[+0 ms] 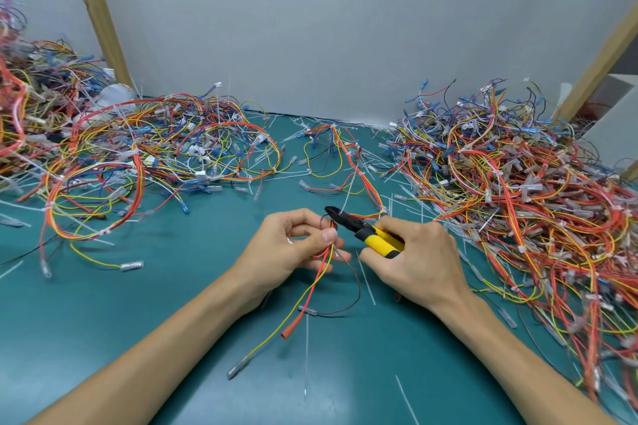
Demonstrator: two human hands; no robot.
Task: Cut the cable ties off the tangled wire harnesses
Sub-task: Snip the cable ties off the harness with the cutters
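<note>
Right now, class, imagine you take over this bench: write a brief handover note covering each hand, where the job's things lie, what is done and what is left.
Left hand pinches the red, yellow and black wire harness.
Right hand grips the yellow-and-black-handled cutters, tips at that harness above the left fingers.
A tangled multicoloured left heap and right heap lie on the green mat.
Done: cut white plastic tie offcuts litter the mat.
Left: white cable ties show on the held harness's far run and in both heaps.
</note>
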